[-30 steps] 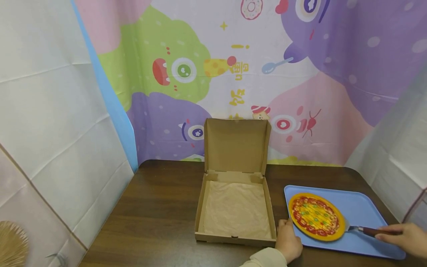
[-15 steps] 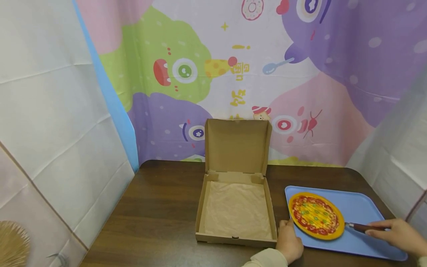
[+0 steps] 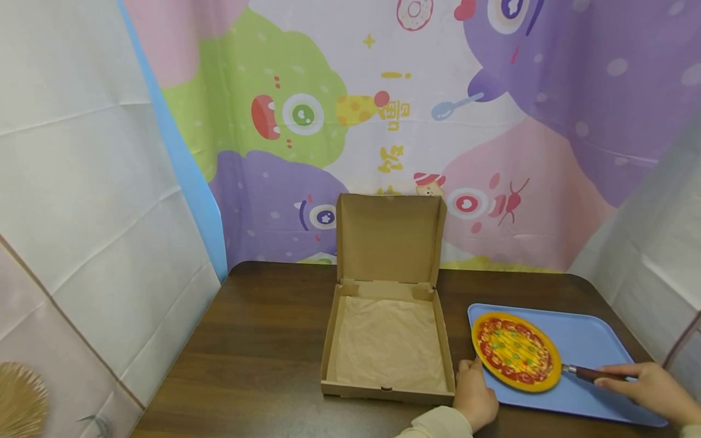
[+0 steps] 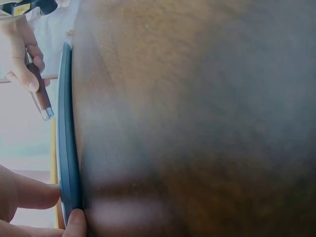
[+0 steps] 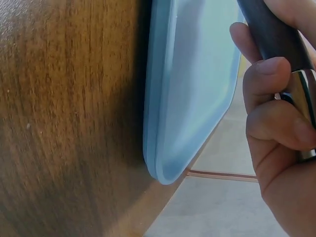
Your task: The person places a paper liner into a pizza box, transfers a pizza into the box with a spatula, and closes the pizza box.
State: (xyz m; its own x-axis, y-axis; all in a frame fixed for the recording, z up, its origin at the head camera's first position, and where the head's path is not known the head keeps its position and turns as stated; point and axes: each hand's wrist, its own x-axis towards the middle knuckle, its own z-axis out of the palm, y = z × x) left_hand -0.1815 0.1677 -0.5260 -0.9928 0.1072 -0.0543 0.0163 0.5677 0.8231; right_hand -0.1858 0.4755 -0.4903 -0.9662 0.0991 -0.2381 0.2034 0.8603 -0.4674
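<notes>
On a blue tray (image 3: pixel 597 340) at the right lies a round pizza (image 3: pixel 515 353) with a yellow rim and red and yellow topping, near the tray's left end. My right hand (image 3: pixel 646 389) grips the dark wooden handle (image 3: pixel 591 373) of a pizza server, whose blade is hidden beneath the pizza. Fingers curl round that handle (image 5: pixel 276 34) in the right wrist view. My left hand (image 3: pixel 475 395) is at the tray's near left corner. In the left wrist view, its thumb and a finger (image 4: pixel 76 222) pinch the tray's edge (image 4: pixel 69 148).
Left of the tray stands an open cardboard pizza box (image 3: pixel 389 395), lined with brown paper (image 3: pixel 389 344), its lid (image 3: pixel 389 240) upright. All rest on a brown wooden table (image 3: pixel 257 353). A cartoon curtain (image 3: pixel 383 134) hangs behind. A straw-coloured bristly object (image 3: pixel 20 398) shows at lower left.
My right hand has moved left with the server, and the pizza has shifted slightly left on the tray. The left hand stays at the tray's corner.
</notes>
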